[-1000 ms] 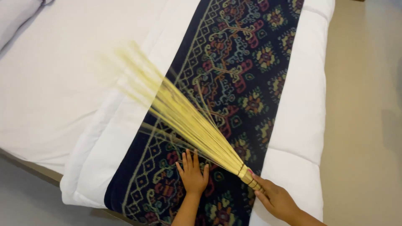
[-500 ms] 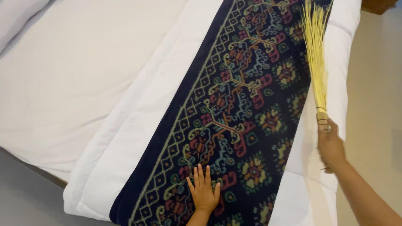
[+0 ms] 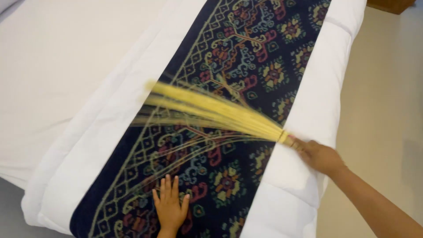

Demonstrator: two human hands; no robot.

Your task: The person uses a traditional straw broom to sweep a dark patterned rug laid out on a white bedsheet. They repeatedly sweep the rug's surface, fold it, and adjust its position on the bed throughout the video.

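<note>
A dark blue patterned bed runner (image 3: pixel 246 57) lies across a folded white duvet (image 3: pixel 105 132) at the foot of a bed. My right hand (image 3: pixel 318 155) grips the bound end of a yellow stick broom (image 3: pixel 211 112), whose blurred bristles fan out leftwards over the runner. My left hand (image 3: pixel 169 207) rests flat on the runner near the bottom edge of the view, fingers spread, below the bristles and apart from them.
The white bed sheet (image 3: pixel 57 66) fills the left side. A beige floor (image 3: pixel 383 97) runs along the right of the bed. A brown wooden piece (image 3: pixel 392 5) shows at the top right corner. Grey floor (image 3: pixel 9 216) appears at the bottom left.
The broom has swung from pointing up along the bed's right edge down to lie leftwards across the runner. My left hand stays flat on the runner.
</note>
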